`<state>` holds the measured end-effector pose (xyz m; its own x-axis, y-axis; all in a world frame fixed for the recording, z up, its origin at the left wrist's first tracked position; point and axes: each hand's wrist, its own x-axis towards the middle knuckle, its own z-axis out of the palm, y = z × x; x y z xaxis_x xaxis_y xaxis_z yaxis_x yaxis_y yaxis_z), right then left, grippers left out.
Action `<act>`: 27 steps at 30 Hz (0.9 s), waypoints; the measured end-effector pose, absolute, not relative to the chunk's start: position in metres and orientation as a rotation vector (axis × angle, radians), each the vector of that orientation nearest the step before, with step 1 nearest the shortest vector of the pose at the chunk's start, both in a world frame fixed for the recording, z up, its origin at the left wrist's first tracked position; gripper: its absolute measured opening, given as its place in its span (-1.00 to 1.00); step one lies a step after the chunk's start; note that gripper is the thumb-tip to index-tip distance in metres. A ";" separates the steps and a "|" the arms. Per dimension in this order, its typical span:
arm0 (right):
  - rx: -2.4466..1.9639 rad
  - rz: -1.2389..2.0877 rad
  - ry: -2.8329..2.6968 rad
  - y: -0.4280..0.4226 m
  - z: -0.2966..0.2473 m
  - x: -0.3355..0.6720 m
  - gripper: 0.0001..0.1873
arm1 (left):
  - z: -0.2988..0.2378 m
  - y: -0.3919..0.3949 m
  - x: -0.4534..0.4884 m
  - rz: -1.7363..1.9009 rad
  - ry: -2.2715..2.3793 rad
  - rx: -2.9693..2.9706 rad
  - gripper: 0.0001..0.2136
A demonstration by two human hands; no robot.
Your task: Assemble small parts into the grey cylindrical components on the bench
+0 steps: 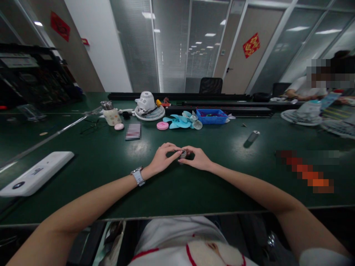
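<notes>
Left hand point(164, 157) and right hand point(198, 158) meet at a small grey round piece point(183, 155), above a dark green worktop point(161, 199).

Fingertips of both on the piece; finer detail too small to read. Pale-strapped watch point(138, 176), left wrist. Beyond the hands, roughly left to right: patterned bottle point(112, 116), white fan housing point(146, 101) over a round grille point(149, 117), pink disc point(162, 126), light-blue blades point(180, 121) just beside it, blue tray point(212, 120) with small items inside. Silver cylinder point(253, 136) to the right, well apart from the hands. Long white device point(41, 171) at left. Another person point(305, 87), pale top, far right.
</notes>
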<state>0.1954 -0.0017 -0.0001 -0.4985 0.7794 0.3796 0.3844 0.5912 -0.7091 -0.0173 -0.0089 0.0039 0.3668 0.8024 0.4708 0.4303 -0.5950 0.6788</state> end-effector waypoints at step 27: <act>-0.967 0.706 -2.038 -0.001 -0.005 0.196 -0.58 | -0.012 0.018 -0.038 0.741 1.252 2.413 -0.77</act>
